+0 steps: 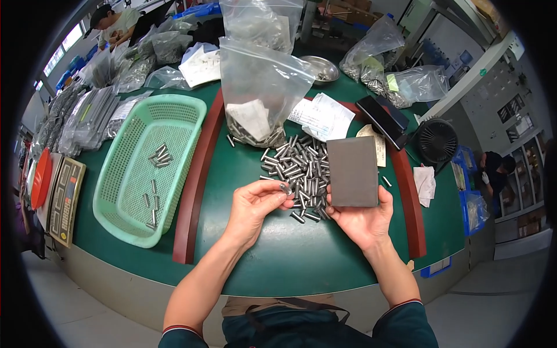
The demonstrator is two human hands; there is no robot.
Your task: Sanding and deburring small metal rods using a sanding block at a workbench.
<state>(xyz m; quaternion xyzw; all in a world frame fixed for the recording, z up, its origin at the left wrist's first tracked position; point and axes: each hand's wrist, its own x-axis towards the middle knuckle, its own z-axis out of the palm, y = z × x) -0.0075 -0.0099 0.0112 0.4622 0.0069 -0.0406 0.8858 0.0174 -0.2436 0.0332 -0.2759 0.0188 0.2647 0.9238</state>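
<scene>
My left hand (pixel 250 210) is closed, its thumb and fingers pinching a small shiny metal piece (pixel 285 188). Most of that piece is covered by the fingertips, so its full shape cannot be seen. A flat, dark grey-brown rectangular block (pixel 353 172) is gripped by its lower end in my right hand (pixel 366 225), thumb on the right edge and fingers behind. Between and beyond both hands lies a heap of short steel pins (pixel 296 165) on the green table (pixel 261 264). The block hides the heap's right side.
Wooden rails (pixel 200 180) flank the work area. Left stands a green plastic basket (pixel 104 191) with several pins inside. Behind the heap are a zip bag of pins (pixel 261 87), papers (pixel 328 113) and a metal bowl (pixel 322 66). A phone (pixel 380 119) and black fan (pixel 436 141) sit right.
</scene>
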